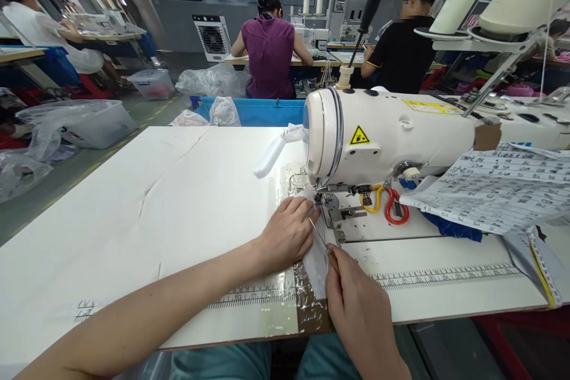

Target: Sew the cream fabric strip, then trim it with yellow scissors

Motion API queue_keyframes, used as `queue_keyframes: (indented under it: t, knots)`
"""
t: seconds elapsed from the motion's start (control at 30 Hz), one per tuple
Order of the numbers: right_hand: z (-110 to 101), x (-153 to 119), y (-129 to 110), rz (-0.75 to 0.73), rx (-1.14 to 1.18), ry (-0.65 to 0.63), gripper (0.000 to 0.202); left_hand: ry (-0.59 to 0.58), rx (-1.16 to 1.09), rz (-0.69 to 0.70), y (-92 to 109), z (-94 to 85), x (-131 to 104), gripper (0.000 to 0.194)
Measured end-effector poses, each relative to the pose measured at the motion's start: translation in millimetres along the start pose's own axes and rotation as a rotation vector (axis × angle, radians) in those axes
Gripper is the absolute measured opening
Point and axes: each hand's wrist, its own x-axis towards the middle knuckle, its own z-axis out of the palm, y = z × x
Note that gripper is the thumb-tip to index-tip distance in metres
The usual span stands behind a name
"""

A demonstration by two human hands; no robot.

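My left hand [287, 231] flat on the white fabric strip [315, 261] by the sewing machine's [383, 133] presser foot [327, 200], grip spread open — my right hand [356, 309] pinching a thin awl [324, 243], tip on the strip, on the worktop [155, 208].

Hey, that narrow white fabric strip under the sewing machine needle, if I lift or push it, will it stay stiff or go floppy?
Probably floppy: the white fabric strip lies thin and flat on the table, pinned by the left hand. Likely very light, so a push may bunch it rather than slide it. The right hand steers it with a thin pointed tool, suggesting it shifts easily.
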Motion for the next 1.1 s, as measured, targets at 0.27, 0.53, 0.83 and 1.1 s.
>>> queue_keyframes:
  t: [0.27,0.53,0.83,1.1]
  knots:
    - [-5.9,-7.0,-3.9,0.017,0.11,-0.005,0.035,0.042,0.074,0.016,-2.0,-2.5,-3.5,0.037]
    - [-16.7,-22.4,9.3,0.001,0.099,-0.05,0.033,0.061,0.03,0.063,14.5,4.0,-7.3,0.042]
    - [-29.1,-47.7,33.8,0.37,0.365,-0.171,0.032,0.051,0.052,0.049,16.8,2.2,-7.3,0.047]
    - [-31.7,-43.9,29.2,0.564,0.394,-0.151,0.039,0.03,0.05,0.069,17.7,3.4,-12.4,0.043]
